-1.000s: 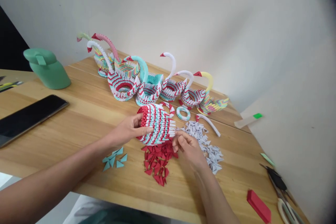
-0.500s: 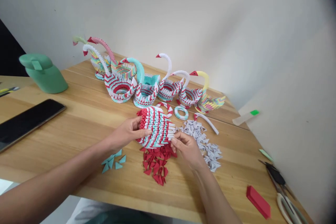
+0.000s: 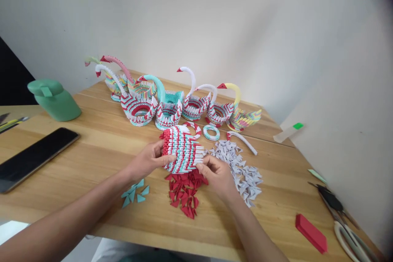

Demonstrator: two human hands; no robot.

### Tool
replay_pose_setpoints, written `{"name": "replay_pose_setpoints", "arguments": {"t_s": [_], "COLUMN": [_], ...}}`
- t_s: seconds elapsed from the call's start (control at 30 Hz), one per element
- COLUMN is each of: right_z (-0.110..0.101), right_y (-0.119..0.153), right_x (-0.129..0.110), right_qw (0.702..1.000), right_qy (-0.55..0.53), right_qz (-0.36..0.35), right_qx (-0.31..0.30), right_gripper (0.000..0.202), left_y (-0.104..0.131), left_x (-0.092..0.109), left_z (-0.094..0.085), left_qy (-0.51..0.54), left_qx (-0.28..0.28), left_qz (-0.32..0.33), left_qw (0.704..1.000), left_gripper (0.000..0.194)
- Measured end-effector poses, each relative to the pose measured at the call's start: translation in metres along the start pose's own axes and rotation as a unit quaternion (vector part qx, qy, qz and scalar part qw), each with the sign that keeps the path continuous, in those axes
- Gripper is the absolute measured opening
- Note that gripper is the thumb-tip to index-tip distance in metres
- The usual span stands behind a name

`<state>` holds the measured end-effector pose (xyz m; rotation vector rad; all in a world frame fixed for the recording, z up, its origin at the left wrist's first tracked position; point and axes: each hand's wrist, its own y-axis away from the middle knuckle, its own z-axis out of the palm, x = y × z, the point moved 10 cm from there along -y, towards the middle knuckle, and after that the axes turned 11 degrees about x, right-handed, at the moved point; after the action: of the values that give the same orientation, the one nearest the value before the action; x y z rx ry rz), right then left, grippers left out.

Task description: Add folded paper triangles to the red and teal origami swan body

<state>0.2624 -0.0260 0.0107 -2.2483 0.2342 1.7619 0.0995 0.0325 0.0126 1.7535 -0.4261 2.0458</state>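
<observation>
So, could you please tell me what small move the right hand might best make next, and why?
Perhaps a light press with the right hand against the white points of the paper body. Its thumb and fingers are right at that edge, and the left hand holds the body near its red end, giving support. Whether the right hand pinches a loose piece is too small to tell.

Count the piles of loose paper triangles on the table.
3: teal pile beside the left forearm, red pile just below the held paper body in view, pale grey pile right of the right hand. Hands may hide some triangles.
</observation>
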Motion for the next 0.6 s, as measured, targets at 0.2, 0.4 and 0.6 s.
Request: {"name": "replay_pose_setpoints", "arguments": {"t_s": [0.2,0.4,0.6], "right_z": [-0.001,-0.012,-0.010], "right_y": [-0.001,-0.013,-0.012], "right_x": [-0.004,0.008,0.004], "right_qw": [0.999,0.992,0.992], "right_qy": [-0.043,-0.123,-0.123], "right_qz": [-0.009,-0.011,-0.018], "right_qx": [0.002,0.014,0.014], "right_gripper": [0.032,0.045,0.045], "left_y": [-0.003,-0.003,0.000], "left_x": [-0.007,-0.009,-0.002], "left_z": [-0.001,0.001,0.001], "left_qy": [0.046,0.144,0.183], "left_qx": [0.008,0.018,0.037], "left_qz": [0.004,-0.008,-0.020], "left_qw": [0.999,0.989,0.982], "left_gripper": [0.042,0.044,0.047]}}
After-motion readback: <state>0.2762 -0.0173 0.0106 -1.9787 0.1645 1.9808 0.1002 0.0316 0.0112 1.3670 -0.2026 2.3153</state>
